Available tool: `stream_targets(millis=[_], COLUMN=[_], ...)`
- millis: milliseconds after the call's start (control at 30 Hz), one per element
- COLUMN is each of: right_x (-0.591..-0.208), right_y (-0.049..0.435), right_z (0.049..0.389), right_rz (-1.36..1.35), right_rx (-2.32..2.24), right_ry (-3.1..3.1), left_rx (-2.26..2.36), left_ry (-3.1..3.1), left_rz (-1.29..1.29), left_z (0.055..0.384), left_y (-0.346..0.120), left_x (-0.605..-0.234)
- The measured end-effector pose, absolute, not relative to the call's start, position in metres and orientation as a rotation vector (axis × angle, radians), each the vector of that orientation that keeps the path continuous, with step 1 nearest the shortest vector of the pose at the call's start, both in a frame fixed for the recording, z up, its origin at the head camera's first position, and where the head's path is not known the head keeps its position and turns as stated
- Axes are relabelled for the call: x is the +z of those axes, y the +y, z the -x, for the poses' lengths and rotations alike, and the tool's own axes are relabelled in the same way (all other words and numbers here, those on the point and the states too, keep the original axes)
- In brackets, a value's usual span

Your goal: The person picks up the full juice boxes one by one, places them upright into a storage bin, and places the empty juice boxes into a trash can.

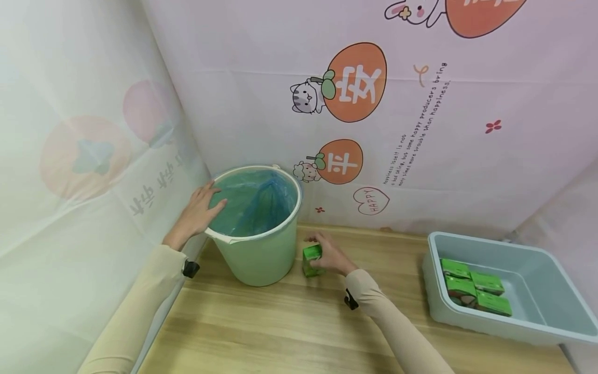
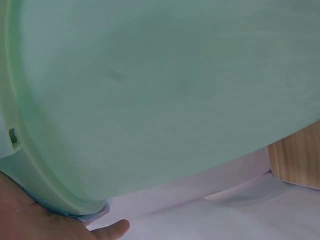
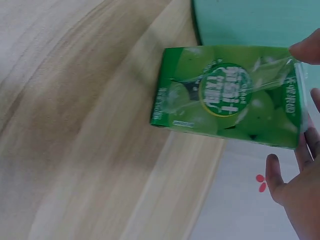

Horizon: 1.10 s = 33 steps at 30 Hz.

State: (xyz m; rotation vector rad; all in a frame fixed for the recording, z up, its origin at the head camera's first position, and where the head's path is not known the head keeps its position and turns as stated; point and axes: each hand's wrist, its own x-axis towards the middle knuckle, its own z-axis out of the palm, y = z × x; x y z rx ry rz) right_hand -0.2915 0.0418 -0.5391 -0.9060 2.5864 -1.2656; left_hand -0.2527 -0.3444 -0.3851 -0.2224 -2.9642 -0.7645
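A green juice box [image 1: 312,261] with printed grapes is beside the bucket, at or just above the tabletop. My right hand [image 1: 330,254] holds it by its top end. In the right wrist view the thumb [image 3: 306,50] touches one corner, and other fingers lie at that end, partly hidden. The pale green bucket [image 1: 261,259] has a blue plastic bag [image 1: 266,202] lining its inside. My left hand [image 1: 198,209] rests on the bucket's left rim, thumb apart from the fingers. One straight finger [image 2: 112,231] shows below the rim in the left wrist view.
A grey-blue plastic bin [image 1: 546,291] at the right contains several green juice boxes [image 1: 488,283]. All stand on a wooden table [image 1: 280,327]. A printed cloth [image 1: 420,156] hangs behind, and a white cloth wall [image 1: 93,208] stands close to the left arm.
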Motion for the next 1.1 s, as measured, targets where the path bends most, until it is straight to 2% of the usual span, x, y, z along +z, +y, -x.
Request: stream_targets(millis=[500,1100], right_x=[-0.557,-0.556], right_y=[0.043,0.04], right_z=[0.288,0.29], right_rz=[0.889,0.858], right_rx=[-1.361,-1.358], right_ry=[2.511,2.533], left_rx=[-0.783,-0.779], left_ry=[-2.966,-2.967], left_rz=[0.206,0.208], left_z=[0.252,0.253], left_y=[-0.343,-0.344], left_x=[-0.386,-0.385])
